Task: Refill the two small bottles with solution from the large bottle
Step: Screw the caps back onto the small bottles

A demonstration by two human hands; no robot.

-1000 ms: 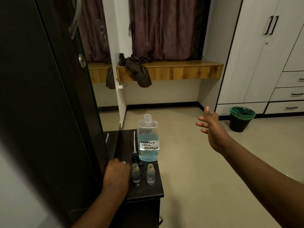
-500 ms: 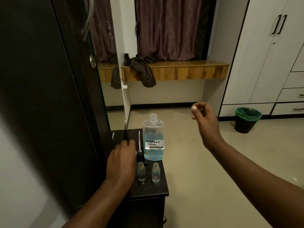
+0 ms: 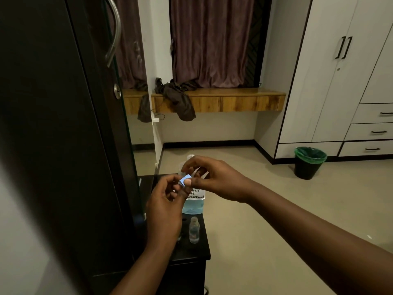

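Both hands pinch small blue piece above counter (image 3: 204, 248)
Left hand (image 3: 164, 211) and right hand (image 3: 214, 179) grip blue piece (image 3: 184, 179); large bottle (image 3: 193, 206) and small bottle (image 3: 194, 230) upright, necks up

Dark wardrobe door (image 3: 53, 124) at left, metal handle (image 3: 113, 30). Maroon curtain (image 3: 212, 39) above wooden shelf (image 3: 234, 101); dark cloth (image 3: 178, 99) draped over it. White wardrobe (image 3: 340, 81) right, green-lined bin (image 3: 309, 165) on floor.
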